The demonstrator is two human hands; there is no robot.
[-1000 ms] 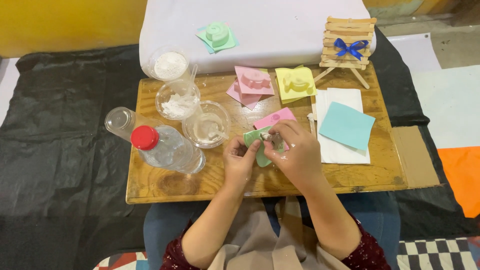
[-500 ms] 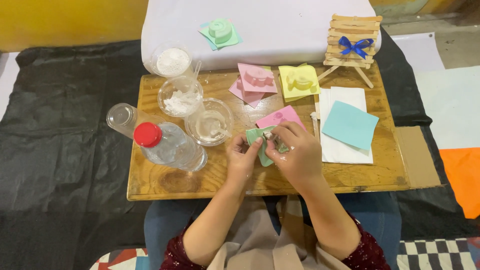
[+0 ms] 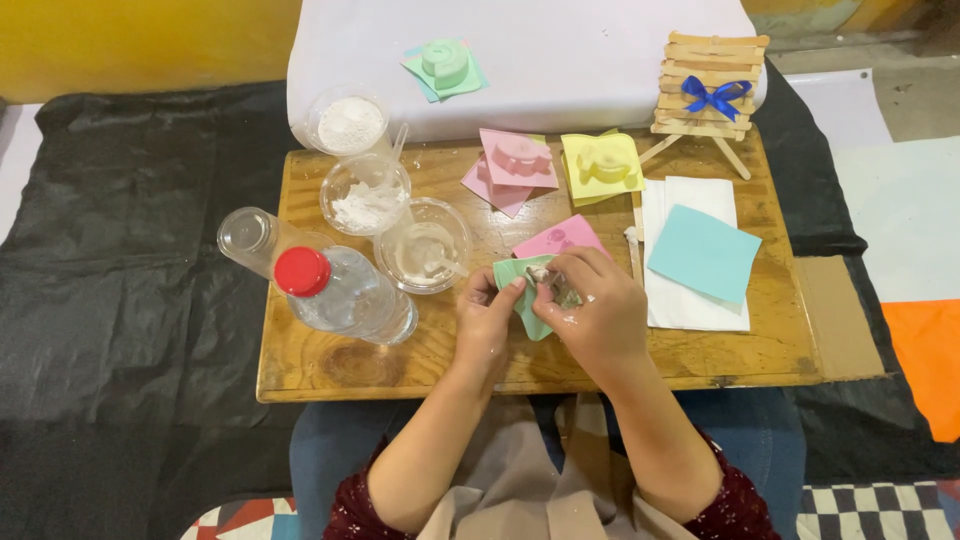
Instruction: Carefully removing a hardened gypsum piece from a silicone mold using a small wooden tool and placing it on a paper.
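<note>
While gripped between both hands, small green mould (image 3: 522,300) held over wooden table (image 3: 700,365), left hand (image 3: 487,318) pinching its edge, right hand (image 3: 590,305) curled closed around it. Could tear if flexed too hard (judging by thin edge). Left of left hand: plastic bottle (image 3: 340,292) holding clear liquid, glass bowl (image 3: 424,244) with whitish paste, smaller bowl (image 3: 365,193) with white powder.

Varnished, glossy wood for the table (image 3: 700,365); clear shiny plastic for the bottle (image 3: 345,295) and bowls (image 3: 428,245); matt paper for the green sheet (image 3: 515,290); rough bare wood for the stick stand (image 3: 710,90).
</note>
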